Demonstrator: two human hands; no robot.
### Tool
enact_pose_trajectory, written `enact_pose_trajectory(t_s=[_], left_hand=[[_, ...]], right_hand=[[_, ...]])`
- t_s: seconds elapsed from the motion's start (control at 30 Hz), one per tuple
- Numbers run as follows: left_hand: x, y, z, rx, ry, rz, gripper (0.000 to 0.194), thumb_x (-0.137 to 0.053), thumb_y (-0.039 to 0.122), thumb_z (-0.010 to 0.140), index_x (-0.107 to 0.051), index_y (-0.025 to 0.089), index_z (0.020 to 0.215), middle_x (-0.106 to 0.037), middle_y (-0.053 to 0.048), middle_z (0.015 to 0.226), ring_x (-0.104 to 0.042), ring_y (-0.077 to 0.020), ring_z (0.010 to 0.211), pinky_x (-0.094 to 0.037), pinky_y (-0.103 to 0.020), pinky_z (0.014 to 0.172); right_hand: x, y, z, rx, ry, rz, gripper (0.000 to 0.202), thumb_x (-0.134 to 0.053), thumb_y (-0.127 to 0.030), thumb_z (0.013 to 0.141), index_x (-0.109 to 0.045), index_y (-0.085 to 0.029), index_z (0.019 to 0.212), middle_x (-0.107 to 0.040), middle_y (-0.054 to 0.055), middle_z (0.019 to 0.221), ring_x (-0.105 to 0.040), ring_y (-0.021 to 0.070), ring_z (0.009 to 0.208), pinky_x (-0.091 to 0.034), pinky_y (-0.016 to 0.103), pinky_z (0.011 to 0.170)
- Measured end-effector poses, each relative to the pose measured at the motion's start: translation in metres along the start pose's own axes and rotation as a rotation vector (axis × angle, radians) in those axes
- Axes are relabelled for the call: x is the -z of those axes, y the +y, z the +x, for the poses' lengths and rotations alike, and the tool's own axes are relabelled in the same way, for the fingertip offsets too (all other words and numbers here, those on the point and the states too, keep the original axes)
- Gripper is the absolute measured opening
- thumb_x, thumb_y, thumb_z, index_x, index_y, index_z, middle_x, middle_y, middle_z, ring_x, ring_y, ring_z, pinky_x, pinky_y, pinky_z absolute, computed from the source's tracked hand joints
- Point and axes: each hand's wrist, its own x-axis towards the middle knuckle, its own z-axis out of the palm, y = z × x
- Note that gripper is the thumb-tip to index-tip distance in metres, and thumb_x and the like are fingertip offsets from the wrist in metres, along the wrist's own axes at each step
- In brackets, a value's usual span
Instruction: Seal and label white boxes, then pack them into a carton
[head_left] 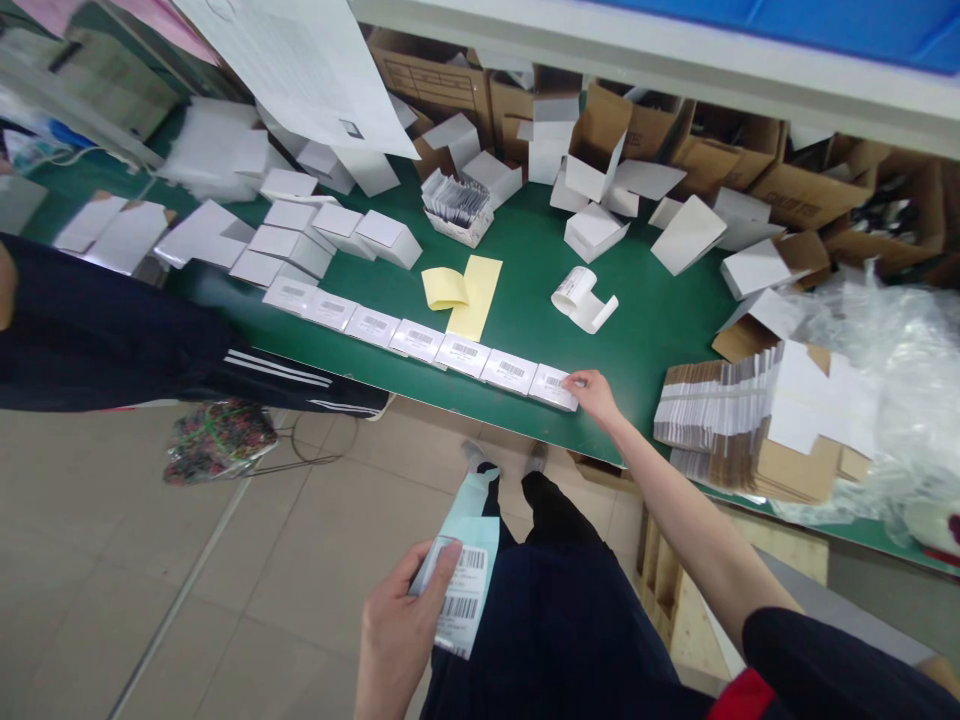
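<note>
"Label strip at the bottom centre: who has it?"

"The left hand, thumb clamped over its printed face, above a tiled floor."

"And the other?"

"The right hand is well apart, right of the frame's middle, fingertips touching the right end of a white box. Whether they pinch anything, I can't tell."

"What's under that box?"

"A green bench, its front edge slanting down to the right. The box ends a row of barcoded boxes running up to the left, where another person's dark, white-striped clothing shows."

"Behind the row?"

"A yellow strip, a curled white paper to its right, and flattened cartons beside clear plastic at the right edge."

"Farthest?"

"Open brown cartons along the top, below a pale shelf edge."
</note>
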Motion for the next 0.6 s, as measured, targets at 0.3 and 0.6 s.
enact_pose_trajectory(t_s=[0.3, 0.6], left_hand=[[-0.005, 0.018, -0.013, -0.007, 0.122, -0.024, 0.065, -0.06, 0.081, 0.076, -0.075, 0.02, 0.092, -0.068, 0.001, 0.064, -0.06, -0.0178, 0.06, -0.04, -0.023, 0.052], [0.0, 0.021, -0.019, -0.011, 0.179, -0.024, 0.064, -0.059, 0.08, 0.077, -0.074, 0.02, 0.092, -0.068, 0.0, 0.064, -0.063, -0.0197, 0.064, -0.045, -0.023, 0.056]], right_hand=[[-0.005, -0.007, -0.007, 0.011, 0.127, -0.091, 0.031, -0.064, -0.048, 0.096, -0.07, -0.018, 0.101, -0.071, 0.006, 0.113, -0.064, 0.0221, 0.109, -0.049, 0.047, 0.102], [-0.018, -0.012, -0.029, 0.048, 0.252, -0.056, 0.029, -0.061, -0.046, 0.097, -0.068, -0.018, 0.106, -0.064, 0.008, 0.124, -0.057, 0.0252, 0.12, -0.043, 0.049, 0.106]])
